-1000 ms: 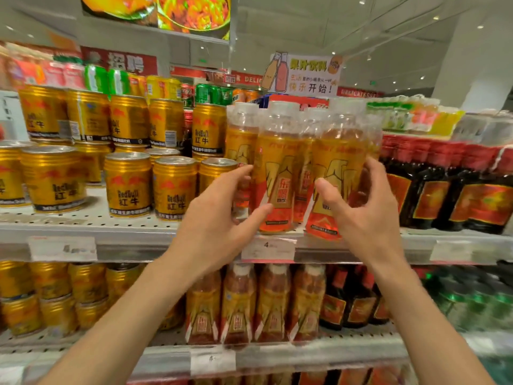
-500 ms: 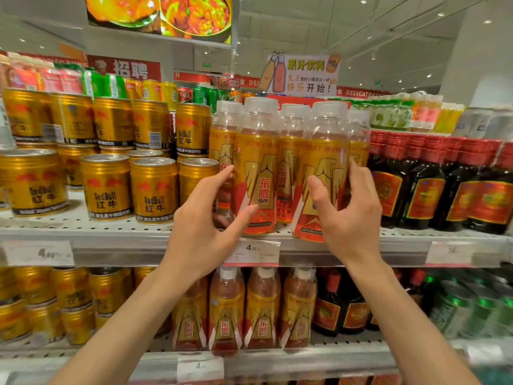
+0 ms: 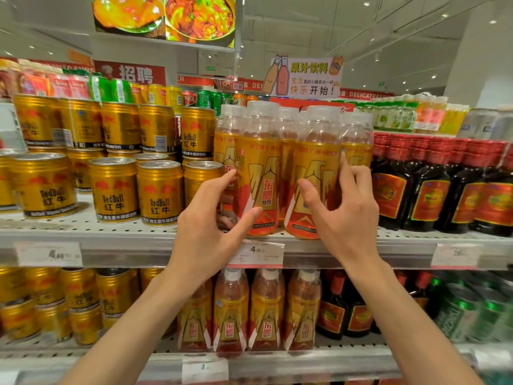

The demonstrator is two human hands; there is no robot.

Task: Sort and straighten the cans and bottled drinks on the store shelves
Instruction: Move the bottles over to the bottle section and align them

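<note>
Orange energy-drink bottles with white caps stand in a cluster on the upper shelf [image 3: 361, 247]. My left hand [image 3: 206, 232] curls round the front left orange bottle [image 3: 261, 168], thumb low on its label and fingers round its left side. My right hand [image 3: 348, 209] holds the front right orange bottle [image 3: 316, 162], thumb on the label and index finger up its right side. Both bottles stand upright at the shelf's front edge. Gold Red Bull cans [image 3: 113, 190] fill the shelf to the left, stacked two high at the back.
Dark bottles with red caps [image 3: 433, 184] stand close on the right. The lower shelf [image 3: 347, 362] holds more gold cans, orange bottles [image 3: 265, 309], dark bottles and green bottles [image 3: 469, 315]. A price tag [image 3: 256, 252] hangs under the held bottles.
Both hands have stayed on the two front bottles and slid slightly lower. The view has shifted a little left and down along the shelf.
</note>
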